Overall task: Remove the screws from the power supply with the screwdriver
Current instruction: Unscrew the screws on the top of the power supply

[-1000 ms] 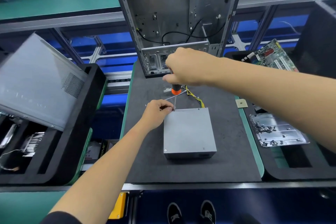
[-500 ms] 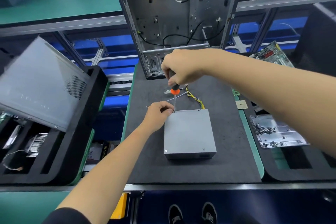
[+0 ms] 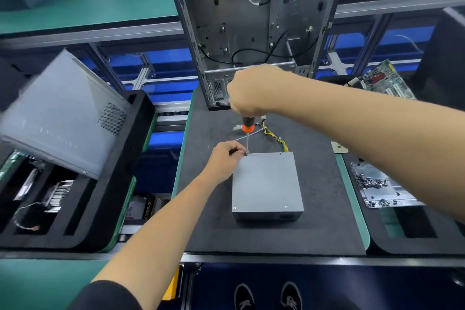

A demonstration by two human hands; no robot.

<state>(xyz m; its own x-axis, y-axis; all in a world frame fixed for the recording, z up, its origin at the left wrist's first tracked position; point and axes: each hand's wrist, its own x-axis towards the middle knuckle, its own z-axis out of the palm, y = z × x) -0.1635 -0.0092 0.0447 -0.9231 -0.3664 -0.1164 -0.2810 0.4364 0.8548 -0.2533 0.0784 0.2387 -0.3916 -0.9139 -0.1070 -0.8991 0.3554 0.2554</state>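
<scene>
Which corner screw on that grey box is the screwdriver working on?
The far-left one: the screwdriver tip stands on it. The two near-corner screws sit untouched.

Single head-worn view, looking forward and down, close over black mat (image 3: 324,229)

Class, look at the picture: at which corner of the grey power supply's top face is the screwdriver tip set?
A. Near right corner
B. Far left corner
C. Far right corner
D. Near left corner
B: the screwdriver shaft comes down from the right hand to the far left corner of the power supply, where the left hand fingers pinch beside the tip.
</scene>
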